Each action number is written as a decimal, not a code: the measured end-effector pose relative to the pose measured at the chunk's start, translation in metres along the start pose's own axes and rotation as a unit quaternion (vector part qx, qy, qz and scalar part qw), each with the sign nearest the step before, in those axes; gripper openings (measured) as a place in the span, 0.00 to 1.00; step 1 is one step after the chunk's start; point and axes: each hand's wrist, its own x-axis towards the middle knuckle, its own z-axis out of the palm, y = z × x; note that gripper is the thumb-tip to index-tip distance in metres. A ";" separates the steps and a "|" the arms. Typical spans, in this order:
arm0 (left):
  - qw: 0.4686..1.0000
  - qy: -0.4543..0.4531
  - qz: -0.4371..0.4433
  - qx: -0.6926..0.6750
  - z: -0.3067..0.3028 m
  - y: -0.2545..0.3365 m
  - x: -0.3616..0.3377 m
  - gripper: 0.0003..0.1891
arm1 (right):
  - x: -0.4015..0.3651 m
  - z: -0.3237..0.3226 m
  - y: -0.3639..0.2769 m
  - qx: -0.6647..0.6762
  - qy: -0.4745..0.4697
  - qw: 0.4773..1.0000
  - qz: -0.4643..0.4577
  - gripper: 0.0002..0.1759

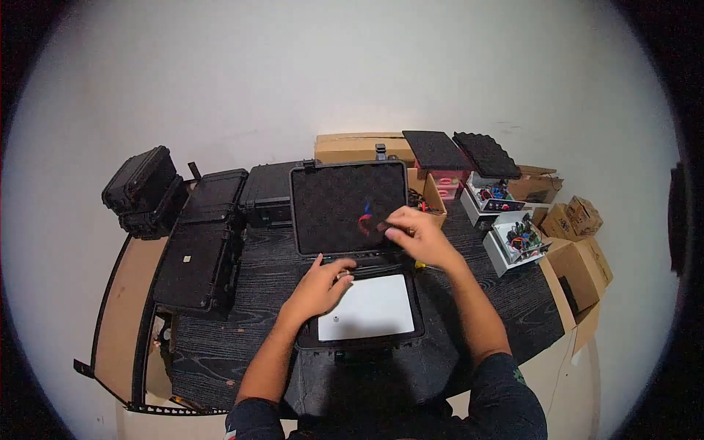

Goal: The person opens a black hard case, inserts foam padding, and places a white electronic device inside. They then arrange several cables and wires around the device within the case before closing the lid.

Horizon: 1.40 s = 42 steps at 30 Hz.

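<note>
A black hard case stands open before me, its foam-lined lid (330, 213) tilted up at the back. Inside the base lies a flat white panel (374, 312) with a small round dark spot near its left side. My left hand (323, 288) hovers at the panel's upper left corner, fingers curved and apart, with nothing visible in it. In front of the lid's right side, my right hand (419, 233) pinches a small dark piece with red and blue wires (364, 220). The exact kind of that piece is too small and blurred to tell.
Closed black cases (192, 257) line the table's left side. At the right are white boxes with exposed electronics (522, 238), foam sheets (436, 149) and an open cardboard box (579, 275). Something small and yellow (420, 265) lies beside the case's hinge.
</note>
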 end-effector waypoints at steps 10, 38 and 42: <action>0.975 0.022 -0.064 -0.211 -0.003 0.012 0.000 0.34 | -0.009 0.033 -0.013 -0.051 -0.177 0.982 -0.051 0.15; 0.983 0.131 -0.071 0.107 -0.009 -0.021 -0.006 0.12 | 0.007 0.097 -0.001 -0.189 -0.188 0.964 -0.019 0.14; 0.982 0.084 -0.095 0.143 -0.003 -0.027 -0.005 0.13 | 0.005 0.098 -0.002 -0.201 -0.192 0.961 -0.001 0.16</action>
